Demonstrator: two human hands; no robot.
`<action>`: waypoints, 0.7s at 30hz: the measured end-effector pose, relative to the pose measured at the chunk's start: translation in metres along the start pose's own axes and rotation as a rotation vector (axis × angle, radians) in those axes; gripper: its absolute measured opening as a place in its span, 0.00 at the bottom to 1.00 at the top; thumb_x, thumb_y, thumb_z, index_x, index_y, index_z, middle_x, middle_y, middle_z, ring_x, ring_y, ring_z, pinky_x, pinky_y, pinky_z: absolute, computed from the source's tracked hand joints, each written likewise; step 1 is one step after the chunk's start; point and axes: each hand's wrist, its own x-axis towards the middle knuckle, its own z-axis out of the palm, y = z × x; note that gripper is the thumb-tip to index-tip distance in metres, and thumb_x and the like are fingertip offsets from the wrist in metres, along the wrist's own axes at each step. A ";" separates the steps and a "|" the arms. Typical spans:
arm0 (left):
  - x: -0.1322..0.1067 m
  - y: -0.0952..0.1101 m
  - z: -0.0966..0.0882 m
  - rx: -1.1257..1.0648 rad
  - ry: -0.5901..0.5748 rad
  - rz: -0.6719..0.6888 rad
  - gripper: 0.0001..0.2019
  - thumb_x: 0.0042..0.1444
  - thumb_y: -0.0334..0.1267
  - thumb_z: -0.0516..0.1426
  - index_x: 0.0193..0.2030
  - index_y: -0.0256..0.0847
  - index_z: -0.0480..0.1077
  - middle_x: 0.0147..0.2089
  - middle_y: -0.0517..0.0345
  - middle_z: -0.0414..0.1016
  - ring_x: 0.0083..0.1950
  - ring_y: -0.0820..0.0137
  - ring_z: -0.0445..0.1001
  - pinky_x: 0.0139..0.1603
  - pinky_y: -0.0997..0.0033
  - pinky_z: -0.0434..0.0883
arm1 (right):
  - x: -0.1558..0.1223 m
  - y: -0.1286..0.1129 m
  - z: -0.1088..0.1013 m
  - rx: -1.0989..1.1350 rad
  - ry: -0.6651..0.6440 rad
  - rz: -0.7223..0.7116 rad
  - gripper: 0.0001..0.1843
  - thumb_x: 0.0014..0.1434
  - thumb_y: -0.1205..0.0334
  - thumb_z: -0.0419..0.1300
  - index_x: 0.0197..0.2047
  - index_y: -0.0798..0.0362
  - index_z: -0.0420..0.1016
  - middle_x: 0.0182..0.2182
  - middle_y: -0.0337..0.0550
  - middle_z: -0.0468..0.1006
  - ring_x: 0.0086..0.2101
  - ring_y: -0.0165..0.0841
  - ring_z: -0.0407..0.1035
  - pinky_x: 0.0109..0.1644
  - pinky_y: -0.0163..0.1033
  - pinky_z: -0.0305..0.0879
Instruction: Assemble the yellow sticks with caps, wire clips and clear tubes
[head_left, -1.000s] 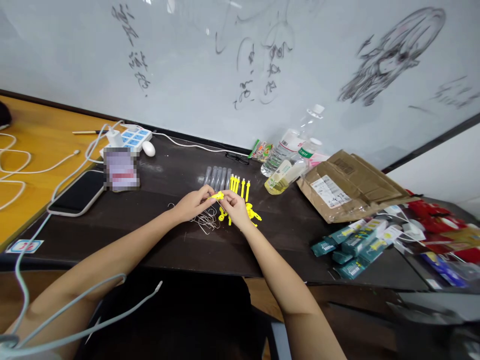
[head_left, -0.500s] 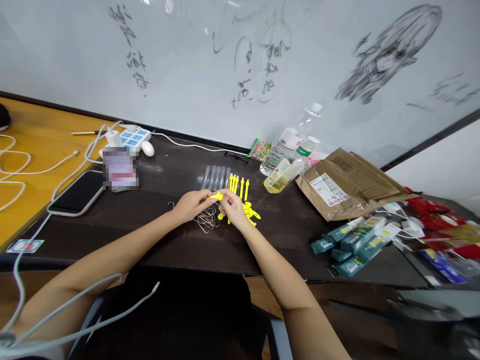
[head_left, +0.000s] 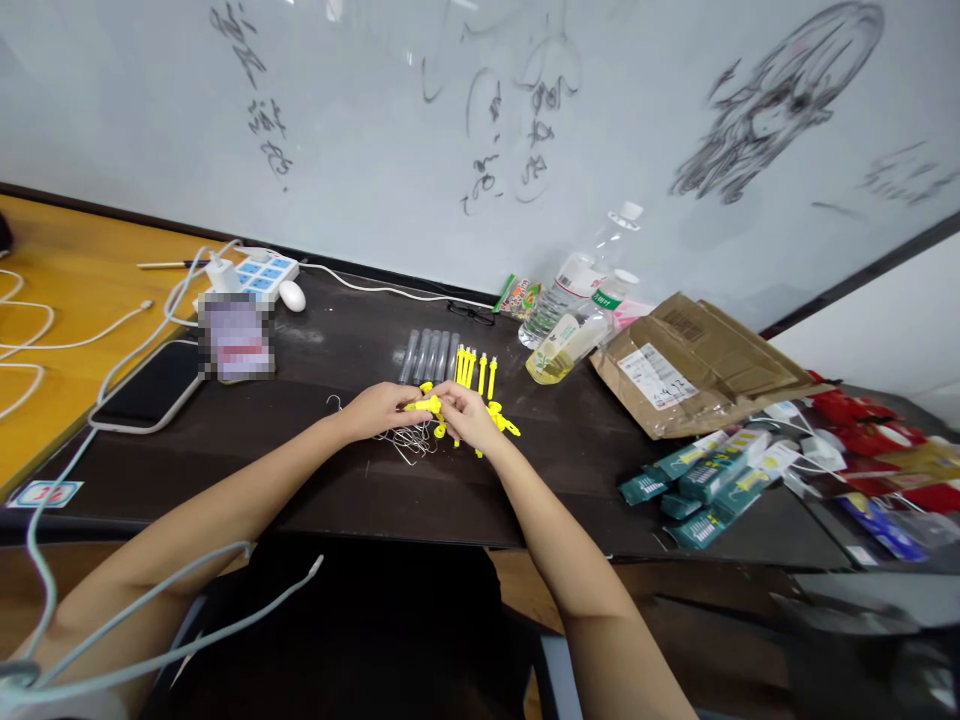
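My left hand [head_left: 379,410] and my right hand [head_left: 466,412] meet over the dark table, both closed on a small yellow plastic part [head_left: 427,404] whose exact kind I cannot make out. Beneath and beside my left hand lies a heap of bent metal wire hooks [head_left: 409,442]. Just beyond the hands, several clear plastic tubes [head_left: 430,355] lie side by side. To their right is a row of thin yellow sticks with metal tips [head_left: 469,366]. More loose yellow pieces [head_left: 502,420] lie beside my right hand, partly hidden by it.
Two bottles [head_left: 574,345] and a brown cardboard parcel [head_left: 694,360] stand at the back right, with green boxes [head_left: 712,480] in front. On the left are a phone [head_left: 150,388], a power strip [head_left: 266,275] and white cables. A whiteboard [head_left: 375,150] rises behind the table.
Both hands have come slightly nearer to me, and the yellow part between them has turned, so more of it shows. The view has shifted slightly.
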 end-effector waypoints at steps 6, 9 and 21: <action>-0.003 0.003 0.000 0.113 -0.027 0.064 0.20 0.55 0.56 0.55 0.27 0.39 0.68 0.20 0.65 0.64 0.22 0.77 0.60 0.25 0.76 0.51 | -0.004 -0.005 -0.008 0.021 -0.105 0.026 0.15 0.56 0.50 0.59 0.40 0.53 0.72 0.22 0.33 0.68 0.16 0.23 0.63 0.15 0.29 0.62; -0.005 0.007 0.000 0.118 -0.059 0.116 0.19 0.56 0.54 0.55 0.28 0.39 0.68 0.21 0.64 0.66 0.22 0.77 0.63 0.26 0.76 0.53 | -0.005 -0.004 -0.012 0.027 -0.144 0.049 0.16 0.54 0.50 0.61 0.40 0.53 0.74 0.22 0.33 0.68 0.17 0.24 0.65 0.21 0.33 0.70; -0.006 0.003 0.006 0.337 0.010 0.144 0.24 0.62 0.58 0.45 0.37 0.38 0.67 0.25 0.59 0.70 0.26 0.71 0.69 0.26 0.75 0.56 | -0.004 -0.001 -0.009 0.063 -0.109 0.006 0.16 0.57 0.52 0.57 0.41 0.55 0.70 0.24 0.34 0.69 0.19 0.23 0.65 0.21 0.31 0.70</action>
